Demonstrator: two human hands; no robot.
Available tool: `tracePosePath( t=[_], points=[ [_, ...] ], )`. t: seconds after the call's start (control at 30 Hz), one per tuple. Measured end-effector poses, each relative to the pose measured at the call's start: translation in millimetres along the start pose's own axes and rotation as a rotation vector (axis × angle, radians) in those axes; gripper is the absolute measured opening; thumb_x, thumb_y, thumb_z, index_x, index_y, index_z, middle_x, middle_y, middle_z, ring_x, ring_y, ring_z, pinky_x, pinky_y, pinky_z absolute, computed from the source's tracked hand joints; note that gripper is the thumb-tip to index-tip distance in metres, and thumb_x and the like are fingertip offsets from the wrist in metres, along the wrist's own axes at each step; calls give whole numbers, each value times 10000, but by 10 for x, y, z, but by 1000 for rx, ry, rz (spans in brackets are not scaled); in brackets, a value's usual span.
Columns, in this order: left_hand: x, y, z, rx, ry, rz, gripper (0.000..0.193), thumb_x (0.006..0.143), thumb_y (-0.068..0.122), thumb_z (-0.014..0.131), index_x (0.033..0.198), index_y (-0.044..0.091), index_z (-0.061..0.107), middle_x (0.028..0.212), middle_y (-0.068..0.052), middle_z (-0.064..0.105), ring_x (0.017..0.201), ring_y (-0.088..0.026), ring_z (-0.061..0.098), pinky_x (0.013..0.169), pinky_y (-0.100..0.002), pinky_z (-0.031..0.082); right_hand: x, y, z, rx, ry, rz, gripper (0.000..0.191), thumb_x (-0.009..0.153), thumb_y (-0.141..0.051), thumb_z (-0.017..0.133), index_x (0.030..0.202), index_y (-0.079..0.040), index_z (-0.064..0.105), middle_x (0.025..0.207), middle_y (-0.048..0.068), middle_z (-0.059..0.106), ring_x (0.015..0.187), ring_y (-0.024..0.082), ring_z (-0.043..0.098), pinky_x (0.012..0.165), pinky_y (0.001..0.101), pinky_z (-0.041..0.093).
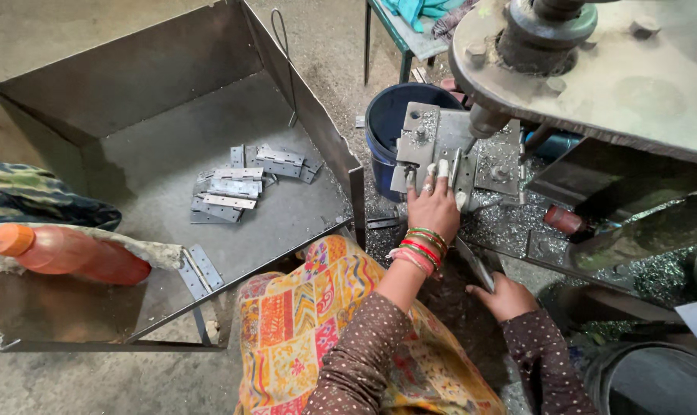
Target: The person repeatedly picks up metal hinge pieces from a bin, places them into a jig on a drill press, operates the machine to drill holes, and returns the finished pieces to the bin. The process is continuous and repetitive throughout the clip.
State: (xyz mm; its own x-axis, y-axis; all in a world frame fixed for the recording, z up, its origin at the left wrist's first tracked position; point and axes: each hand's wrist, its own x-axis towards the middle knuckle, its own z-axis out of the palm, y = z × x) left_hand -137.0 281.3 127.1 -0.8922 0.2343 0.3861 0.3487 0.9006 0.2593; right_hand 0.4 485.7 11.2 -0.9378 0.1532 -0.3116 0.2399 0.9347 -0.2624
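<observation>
My left hand (434,206), with coloured bangles on the wrist and white tape on the fingertips, presses a flat metal hinge piece (450,165) onto the grey jig plate (421,134) under the drill spindle (483,123). Its fingers are spread over the piece. Lower and to the right, my right hand (506,296) is closed around the end of a flat metal lever (475,265) that slants up toward the machine. Shiny metal shavings (509,223) lie around the jig.
A big open sheet-metal tray (133,77) on the left holds a pile of several grey hinges (233,188). An orange plastic bottle (68,253) lies on a cloth at its near edge. A blue bucket (387,115) stands behind the jig. The heavy machine head (609,69) overhangs the right.
</observation>
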Motion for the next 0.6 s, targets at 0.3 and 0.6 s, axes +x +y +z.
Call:
tracePosePath(
  t=[0.3, 0.6],
  points=[
    [7, 20, 40, 37, 55, 5, 333, 920, 173, 514, 1150, 59, 726, 1441, -118, 572, 1363, -264, 543, 1102, -594, 382, -228, -92, 520, 108, 150, -23, 636, 801, -592, 712, 1116, -48, 615, 872, 271, 716, 832, 489, 695, 721, 566, 552],
    [1, 25, 148, 71, 83, -11, 329, 907, 186, 531, 1133, 56, 730, 1392, -113, 592, 1350, -277, 536, 1085, -567, 392, -158, -112, 298, 88, 101, 6, 566, 827, -587, 710, 1003, -52, 655, 880, 261, 713, 854, 479, 695, 745, 556, 556]
  ],
)
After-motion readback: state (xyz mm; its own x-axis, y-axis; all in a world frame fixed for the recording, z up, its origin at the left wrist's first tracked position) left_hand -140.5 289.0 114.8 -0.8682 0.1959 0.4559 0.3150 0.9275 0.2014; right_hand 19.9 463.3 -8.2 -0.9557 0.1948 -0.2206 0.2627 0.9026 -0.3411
